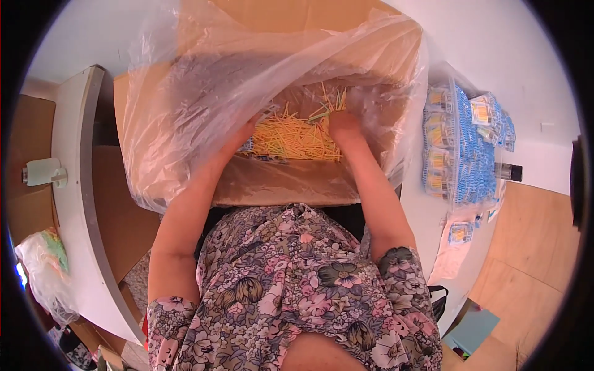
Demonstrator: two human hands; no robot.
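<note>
Both hands in bag-lined box: left hand [242,137] and right hand [344,127] grip unclear, buried in loose sticks [296,137]. Many remain; filled packets [455,145] stacked at tabletop's right edge.

A white table [74,204] with a curved edge stands on a light wooden floor [532,247] under even bright light, against a white wall [520,74].

Loose yellow sticks [291,137], heaped inside plastic-lined box [284,185]
</note>
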